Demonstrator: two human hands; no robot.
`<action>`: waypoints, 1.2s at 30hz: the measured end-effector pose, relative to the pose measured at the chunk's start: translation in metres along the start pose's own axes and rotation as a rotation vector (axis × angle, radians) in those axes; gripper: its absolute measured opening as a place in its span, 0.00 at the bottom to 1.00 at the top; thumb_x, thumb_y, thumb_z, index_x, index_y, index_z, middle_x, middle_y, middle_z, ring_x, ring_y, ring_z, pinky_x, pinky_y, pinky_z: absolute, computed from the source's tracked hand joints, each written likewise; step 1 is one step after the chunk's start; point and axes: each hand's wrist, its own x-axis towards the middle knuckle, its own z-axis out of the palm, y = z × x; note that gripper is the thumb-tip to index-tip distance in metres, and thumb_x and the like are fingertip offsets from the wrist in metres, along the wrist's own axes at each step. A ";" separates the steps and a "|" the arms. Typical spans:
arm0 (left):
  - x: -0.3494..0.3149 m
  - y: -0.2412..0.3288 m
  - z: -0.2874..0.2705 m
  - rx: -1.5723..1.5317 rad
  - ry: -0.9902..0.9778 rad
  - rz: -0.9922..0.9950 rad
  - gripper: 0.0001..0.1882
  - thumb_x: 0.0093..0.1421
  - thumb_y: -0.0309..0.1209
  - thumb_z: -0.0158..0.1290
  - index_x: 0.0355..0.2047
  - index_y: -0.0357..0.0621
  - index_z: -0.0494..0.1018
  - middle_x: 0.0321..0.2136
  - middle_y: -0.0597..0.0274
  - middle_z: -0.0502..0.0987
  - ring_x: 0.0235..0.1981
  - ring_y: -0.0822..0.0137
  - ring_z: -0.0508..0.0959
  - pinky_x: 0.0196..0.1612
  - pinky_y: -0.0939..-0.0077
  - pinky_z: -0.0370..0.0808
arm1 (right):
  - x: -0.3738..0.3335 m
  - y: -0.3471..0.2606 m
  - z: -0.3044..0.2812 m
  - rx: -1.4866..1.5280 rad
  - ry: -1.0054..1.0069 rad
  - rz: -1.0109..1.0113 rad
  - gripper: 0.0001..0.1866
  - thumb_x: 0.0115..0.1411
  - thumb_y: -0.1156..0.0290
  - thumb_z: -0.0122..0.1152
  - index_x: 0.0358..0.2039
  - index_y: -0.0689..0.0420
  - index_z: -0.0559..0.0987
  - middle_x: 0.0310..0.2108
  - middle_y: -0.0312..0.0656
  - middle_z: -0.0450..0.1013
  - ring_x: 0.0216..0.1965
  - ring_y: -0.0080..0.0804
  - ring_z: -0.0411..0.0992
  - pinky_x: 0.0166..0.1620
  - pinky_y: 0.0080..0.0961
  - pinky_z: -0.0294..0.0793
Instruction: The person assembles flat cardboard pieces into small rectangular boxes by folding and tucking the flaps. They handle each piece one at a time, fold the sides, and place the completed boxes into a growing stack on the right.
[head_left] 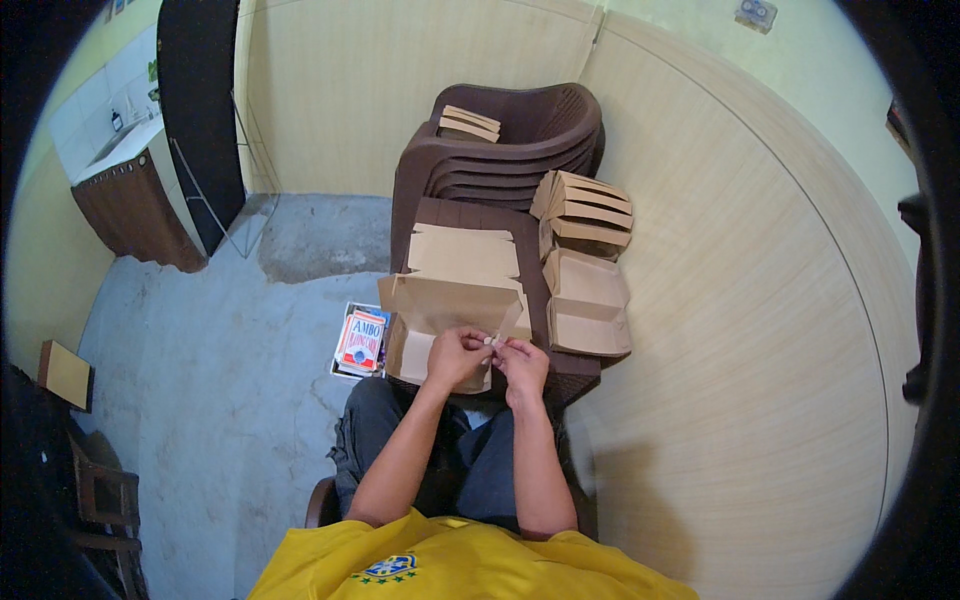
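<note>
A brown cardboard box, partly folded, rests on the seat of a stack of brown plastic chairs in front of me. Its lid stands raised, and a wide notched flap leans back from it. Both of my hands are at the box's right front side. My left hand pinches the cardboard there with bent fingers, over the box's opening. Right beside it, fingertips almost touching, my right hand pinches the same side from the right. The fingers hide the exact fold between them.
Right of the seat sit an open cardboard box and several stacked folded boxes. More folded cardboard lies on the chair stack. A white carton of playing-card packs stands at the left. The wood-panelled wall closes off the right.
</note>
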 end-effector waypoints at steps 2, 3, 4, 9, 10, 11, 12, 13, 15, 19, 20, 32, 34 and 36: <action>0.002 0.003 -0.002 -0.033 -0.053 0.018 0.19 0.59 0.41 0.70 0.45 0.42 0.87 0.33 0.57 0.90 0.35 0.67 0.89 0.41 0.70 0.82 | 0.002 0.001 -0.001 -0.006 -0.008 -0.029 0.03 0.65 0.80 0.71 0.37 0.63 0.83 0.32 0.40 0.81 0.29 0.27 0.78 0.33 0.23 0.77; 0.003 0.004 -0.004 -0.047 -0.089 -0.017 0.19 0.59 0.41 0.70 0.45 0.41 0.87 0.33 0.57 0.90 0.35 0.67 0.89 0.40 0.70 0.82 | 0.002 0.001 -0.002 -0.026 0.012 -0.030 0.03 0.65 0.80 0.71 0.37 0.63 0.83 0.32 0.40 0.81 0.29 0.27 0.78 0.32 0.23 0.77; 0.004 0.003 -0.006 -0.219 -0.126 -0.076 0.19 0.59 0.40 0.69 0.46 0.41 0.87 0.33 0.57 0.89 0.35 0.67 0.89 0.40 0.71 0.82 | 0.004 0.001 -0.003 -0.045 0.029 -0.031 0.03 0.64 0.81 0.70 0.37 0.63 0.83 0.32 0.40 0.81 0.29 0.27 0.78 0.32 0.23 0.77; 0.012 -0.001 -0.012 -0.411 -0.251 -0.133 0.20 0.59 0.39 0.68 0.47 0.39 0.86 0.34 0.55 0.89 0.36 0.67 0.89 0.40 0.70 0.83 | 0.005 0.000 -0.004 -0.014 0.071 -0.020 0.07 0.63 0.82 0.70 0.40 0.64 0.81 0.32 0.41 0.81 0.29 0.27 0.78 0.32 0.23 0.78; 0.013 -0.001 -0.010 -0.282 -0.203 -0.046 0.19 0.59 0.38 0.68 0.46 0.39 0.86 0.34 0.55 0.89 0.35 0.66 0.89 0.40 0.70 0.83 | 0.004 0.000 -0.004 -0.008 0.075 -0.038 0.08 0.62 0.83 0.70 0.41 0.63 0.80 0.32 0.41 0.81 0.29 0.27 0.79 0.32 0.23 0.79; 0.013 0.000 -0.008 -0.152 -0.157 0.039 0.19 0.58 0.38 0.69 0.45 0.40 0.86 0.33 0.55 0.89 0.35 0.66 0.89 0.41 0.69 0.83 | 0.003 0.000 -0.004 0.009 0.080 -0.040 0.09 0.62 0.83 0.70 0.41 0.63 0.79 0.32 0.42 0.81 0.29 0.27 0.79 0.32 0.23 0.79; 0.013 0.002 -0.005 -0.011 -0.127 0.079 0.18 0.57 0.37 0.69 0.44 0.40 0.87 0.33 0.55 0.89 0.35 0.65 0.89 0.41 0.68 0.83 | 0.003 -0.001 -0.005 -0.021 0.078 -0.054 0.09 0.62 0.83 0.70 0.41 0.63 0.79 0.32 0.42 0.81 0.29 0.27 0.79 0.32 0.23 0.79; 0.012 0.004 -0.002 0.025 -0.087 0.128 0.17 0.56 0.37 0.69 0.43 0.40 0.87 0.32 0.55 0.89 0.34 0.64 0.89 0.41 0.68 0.84 | 0.003 -0.002 -0.005 -0.041 0.074 -0.054 0.10 0.61 0.84 0.69 0.41 0.63 0.78 0.32 0.42 0.81 0.29 0.27 0.79 0.32 0.22 0.79; 0.010 0.007 0.001 0.114 -0.037 0.120 0.16 0.54 0.36 0.70 0.40 0.40 0.87 0.31 0.55 0.89 0.34 0.62 0.90 0.42 0.66 0.84 | 0.003 -0.003 -0.006 -0.075 0.068 -0.056 0.10 0.61 0.84 0.69 0.41 0.63 0.78 0.32 0.42 0.81 0.29 0.27 0.79 0.32 0.22 0.80; 0.003 0.009 0.000 0.117 -0.004 0.134 0.17 0.53 0.36 0.71 0.40 0.41 0.88 0.31 0.54 0.89 0.33 0.60 0.90 0.42 0.65 0.85 | 0.004 -0.003 -0.007 -0.110 0.054 -0.051 0.11 0.60 0.84 0.69 0.42 0.64 0.78 0.33 0.43 0.80 0.29 0.29 0.79 0.32 0.25 0.81; 0.002 0.008 0.001 0.110 0.004 0.140 0.17 0.53 0.36 0.71 0.41 0.42 0.89 0.31 0.54 0.89 0.33 0.59 0.90 0.42 0.65 0.85 | 0.004 -0.003 -0.007 -0.108 0.062 -0.031 0.12 0.60 0.84 0.69 0.43 0.65 0.78 0.34 0.43 0.80 0.29 0.30 0.79 0.32 0.25 0.81; -0.006 0.011 0.010 0.245 0.058 0.170 0.15 0.62 0.40 0.66 0.47 0.51 0.89 0.34 0.52 0.89 0.38 0.50 0.89 0.45 0.55 0.83 | 0.008 -0.002 -0.010 -0.051 -0.022 -0.025 0.15 0.61 0.80 0.76 0.46 0.64 0.80 0.35 0.42 0.81 0.34 0.28 0.80 0.37 0.23 0.81; -0.009 0.018 0.007 0.232 0.027 0.142 0.16 0.61 0.42 0.66 0.46 0.51 0.89 0.35 0.51 0.89 0.40 0.48 0.88 0.47 0.54 0.83 | 0.005 -0.004 -0.007 -0.059 0.002 -0.133 0.16 0.61 0.79 0.77 0.47 0.63 0.81 0.35 0.42 0.81 0.35 0.32 0.80 0.39 0.26 0.81; -0.013 0.025 0.003 0.234 -0.010 0.070 0.17 0.60 0.44 0.66 0.45 0.51 0.89 0.37 0.51 0.88 0.43 0.48 0.88 0.49 0.54 0.83 | 0.005 -0.010 -0.004 -0.221 0.064 -0.343 0.16 0.62 0.76 0.76 0.47 0.63 0.81 0.35 0.42 0.80 0.36 0.36 0.80 0.42 0.31 0.80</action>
